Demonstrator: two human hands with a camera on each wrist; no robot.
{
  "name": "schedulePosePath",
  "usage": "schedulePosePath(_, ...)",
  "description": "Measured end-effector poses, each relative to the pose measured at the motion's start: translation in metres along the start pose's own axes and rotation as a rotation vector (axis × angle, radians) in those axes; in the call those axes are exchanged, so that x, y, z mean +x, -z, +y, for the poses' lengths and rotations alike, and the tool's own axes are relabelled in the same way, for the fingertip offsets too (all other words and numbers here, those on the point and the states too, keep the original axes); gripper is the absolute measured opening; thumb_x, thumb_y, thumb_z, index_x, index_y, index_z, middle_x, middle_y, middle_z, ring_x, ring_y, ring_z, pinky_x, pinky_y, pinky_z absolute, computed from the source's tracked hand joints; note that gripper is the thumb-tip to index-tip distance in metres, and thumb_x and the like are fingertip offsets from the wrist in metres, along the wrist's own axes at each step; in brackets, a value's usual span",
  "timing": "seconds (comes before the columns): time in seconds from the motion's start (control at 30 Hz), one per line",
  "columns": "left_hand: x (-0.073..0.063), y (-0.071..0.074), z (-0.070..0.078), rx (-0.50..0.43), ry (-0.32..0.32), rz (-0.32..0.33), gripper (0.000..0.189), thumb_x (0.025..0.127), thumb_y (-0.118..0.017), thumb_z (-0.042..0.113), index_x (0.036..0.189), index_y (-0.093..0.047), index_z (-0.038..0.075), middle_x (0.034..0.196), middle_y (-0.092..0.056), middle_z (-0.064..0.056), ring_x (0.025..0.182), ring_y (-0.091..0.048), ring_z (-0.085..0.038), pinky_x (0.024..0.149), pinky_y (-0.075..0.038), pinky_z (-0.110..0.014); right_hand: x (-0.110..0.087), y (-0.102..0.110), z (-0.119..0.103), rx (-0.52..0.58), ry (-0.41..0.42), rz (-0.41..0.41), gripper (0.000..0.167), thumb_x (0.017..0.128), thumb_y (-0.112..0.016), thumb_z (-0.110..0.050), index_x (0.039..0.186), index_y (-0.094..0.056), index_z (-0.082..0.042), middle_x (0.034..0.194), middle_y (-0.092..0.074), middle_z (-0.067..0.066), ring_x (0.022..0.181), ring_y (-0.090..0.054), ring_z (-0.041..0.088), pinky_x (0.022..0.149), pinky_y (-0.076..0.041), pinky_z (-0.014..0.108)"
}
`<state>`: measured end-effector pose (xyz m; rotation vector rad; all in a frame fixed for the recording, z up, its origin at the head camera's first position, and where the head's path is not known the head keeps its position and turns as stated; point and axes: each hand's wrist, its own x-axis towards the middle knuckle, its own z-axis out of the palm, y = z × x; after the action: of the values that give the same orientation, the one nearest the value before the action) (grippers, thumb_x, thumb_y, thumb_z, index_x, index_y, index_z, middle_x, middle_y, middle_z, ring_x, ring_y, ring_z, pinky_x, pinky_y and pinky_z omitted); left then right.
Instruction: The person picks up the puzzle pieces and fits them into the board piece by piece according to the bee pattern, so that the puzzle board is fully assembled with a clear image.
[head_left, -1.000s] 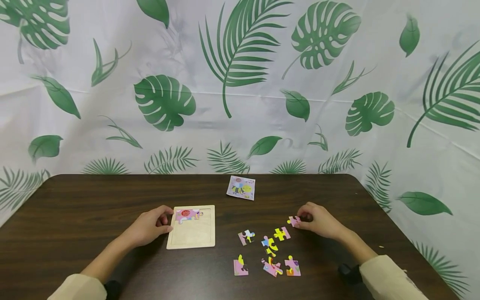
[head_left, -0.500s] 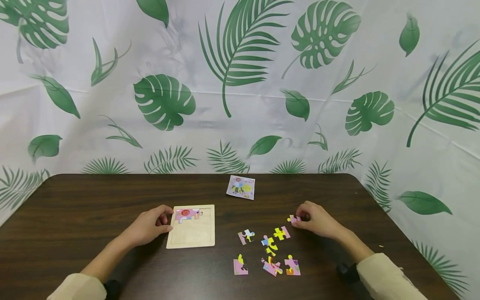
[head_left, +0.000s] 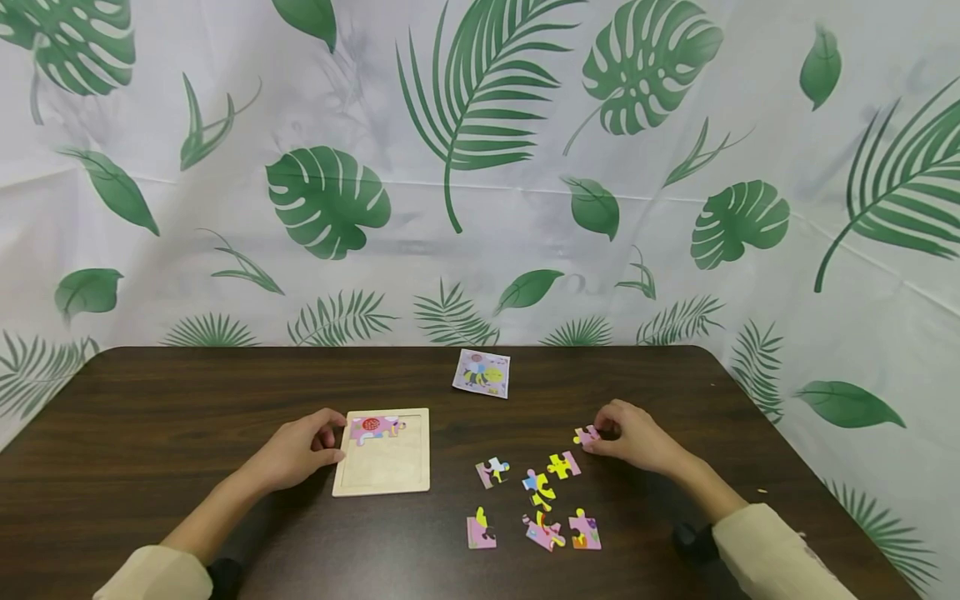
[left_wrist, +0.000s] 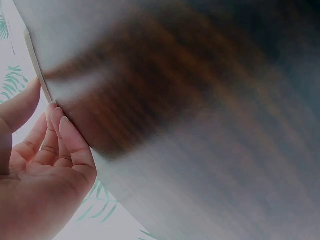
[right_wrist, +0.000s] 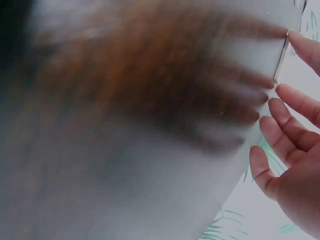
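My left hand (head_left: pixel 303 450) rests at the left edge of a square wooden puzzle tray (head_left: pixel 420 454), thumb and fingertips touching its side. Joined pink puzzle pieces (head_left: pixel 375 428) with a red round patch lie in the tray's upper left corner. On the right, my right hand (head_left: pixel 637 437) holds a pink and yellow puzzle piece (head_left: pixel 587 435) between thumb and index finger, low at the table. The right wrist view has this piece (right_wrist: pixel 282 62) edge-on between the fingertips; the other fingers are spread loosely. In the left wrist view the tray (left_wrist: pixel 36 62) appears as a thin edge beside the thumb.
Several loose pieces lie between the hands, among them a yellow and pink piece (head_left: pixel 563 465), a blue and yellow piece (head_left: pixel 540 489) and a pink piece (head_left: pixel 482 531). A bee picture card (head_left: pixel 482 373) lies near the back edge of the dark wooden table (head_left: pixel 225 383).
My right hand has shifted very slightly with the puzzle piece between its fingertips. The left hand, tray and other pieces stay in place.
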<state>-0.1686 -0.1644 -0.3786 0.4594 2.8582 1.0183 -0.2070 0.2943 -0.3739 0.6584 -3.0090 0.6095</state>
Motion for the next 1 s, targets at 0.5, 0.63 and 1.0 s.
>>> schedulePosePath(0.5,-0.001,0.001,0.002,-0.014,0.016,-0.006,0.034,0.079,-0.069,0.006,0.108,-0.054,-0.001,0.077,-0.046,-0.002,0.066,-0.043,-0.015,0.058,-0.035,-0.030,0.007,0.000,0.000,0.052,0.072,-0.017,0.023,0.072,-0.077,-0.021,0.082,-0.062,-0.007,0.080,-0.051,-0.002,0.073,-0.047,0.013,0.066,-0.043,0.030)
schedulePosePath(0.63,-0.001,0.001,0.001,-0.015,0.004,-0.009,0.034,0.079,-0.069,0.007,0.108,-0.053,-0.002,0.078,-0.046,-0.001,0.066,-0.042,-0.015,0.058,-0.035,-0.030,0.010,0.000,0.001,0.064,0.094,-0.023,0.018,0.073,-0.075,-0.016,0.082,-0.062,-0.007,0.080,-0.052,-0.003,0.073,-0.048,0.012,0.066,-0.044,0.029)
schedulePosePath(1.0,-0.001,0.000,0.000,-0.013,-0.003,-0.003,0.034,0.079,-0.069,0.008,0.108,-0.053,-0.002,0.078,-0.046,-0.001,0.066,-0.042,-0.015,0.058,-0.035,-0.030,0.017,-0.003,-0.002,0.102,0.159,-0.043,0.019,0.072,-0.074,-0.011,0.084,-0.060,-0.006,0.083,-0.054,-0.002,0.076,-0.053,0.014,0.069,-0.047,0.029)
